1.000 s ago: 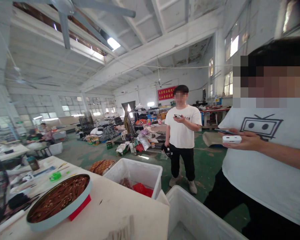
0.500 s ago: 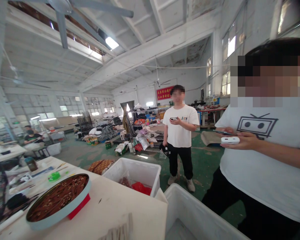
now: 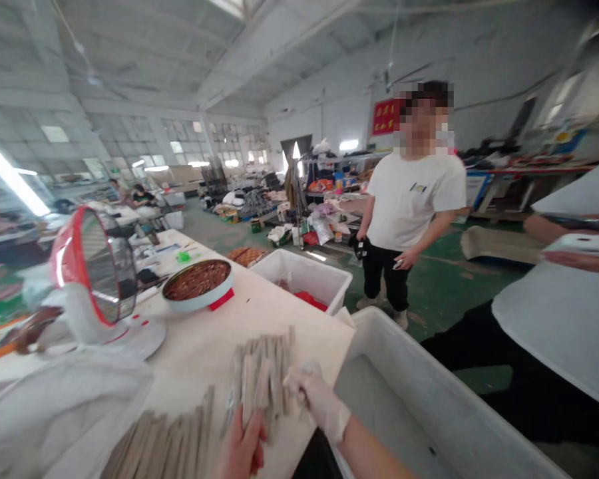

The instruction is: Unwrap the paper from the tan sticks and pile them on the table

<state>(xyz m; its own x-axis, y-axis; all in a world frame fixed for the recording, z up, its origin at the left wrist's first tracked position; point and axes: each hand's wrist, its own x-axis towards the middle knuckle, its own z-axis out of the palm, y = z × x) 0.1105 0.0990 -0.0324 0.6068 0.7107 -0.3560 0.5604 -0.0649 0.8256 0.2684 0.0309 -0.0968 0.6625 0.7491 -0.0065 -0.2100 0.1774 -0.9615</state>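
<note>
My left hand [image 3: 243, 444], bare, reaches up from the bottom edge with its fingertips at the near ends of a pile of grey-beige flat strips [image 3: 263, 372]. Its fingers are curled together; what lies between them is hidden. On the right side of that pile is my right hand [image 3: 322, 402], in a thin whitish glove. Its fingers are bent closed beside the strips, and blur hides what they hold, if anything. A second row of similar strips [image 3: 167, 442] lies to the left of my left hand.
A red and white fan [image 3: 87, 279] stands left on the white table [image 3: 259, 303]. Behind the strips sits a round tin [image 3: 199, 299] of brown pieces. White bins [image 3: 379, 326] border the table's right side. Two people in white shirts [image 3: 416, 196] stand beyond them.
My view has tilted down and swung left, bringing both hands, the fan and more strips into sight. The standing person farther off has lowered the hand that held a phone.
</note>
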